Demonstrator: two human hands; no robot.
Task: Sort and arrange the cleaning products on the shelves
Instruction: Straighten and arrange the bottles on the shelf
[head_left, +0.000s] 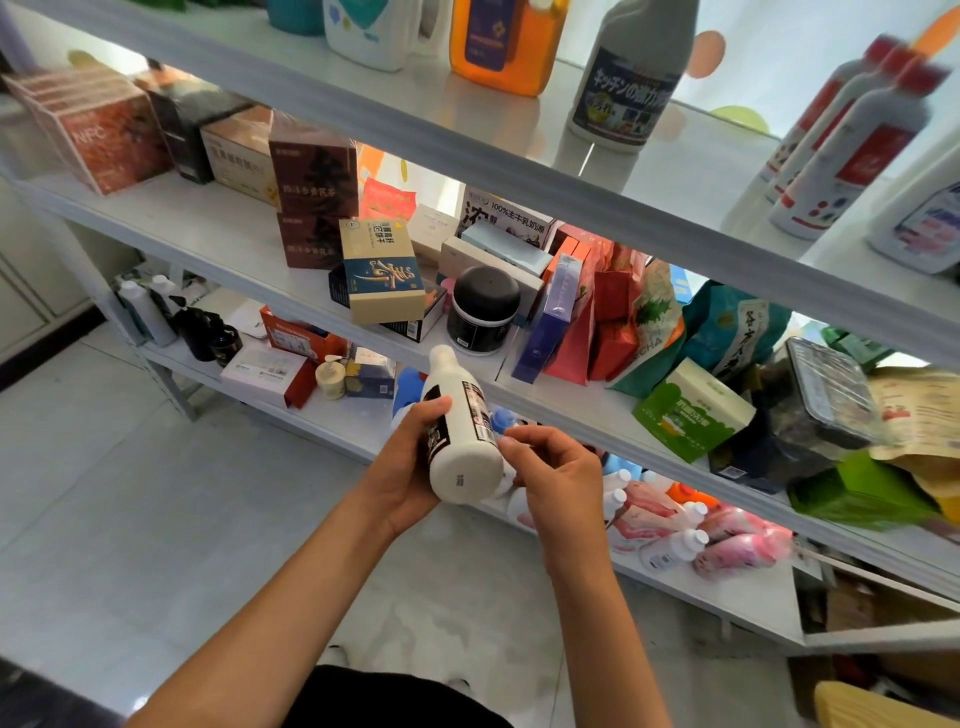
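My left hand (410, 462) grips a white bottle (460, 431) with a black-and-white label, held in front of the shelves with its base toward me and its cap pointing at the middle shelf. My right hand (556, 470) is just right of the bottle's base; its curled fingertips touch the bottle's side near the base. On the top shelf (415, 119) stand a grey bottle with a blue label (631, 78), an orange jug (506, 41), a white jug (374, 31) and several white bottles with red caps (852, 135).
The middle shelf (218, 234) holds boxes, a black-lidded jar (483, 312), bags and a green carton (691, 410). The lower shelf (332, 415) has dark bottles, a pump bottle (331, 375), small boxes and pink refill pouches (691, 530). A pale tiled floor lies below.
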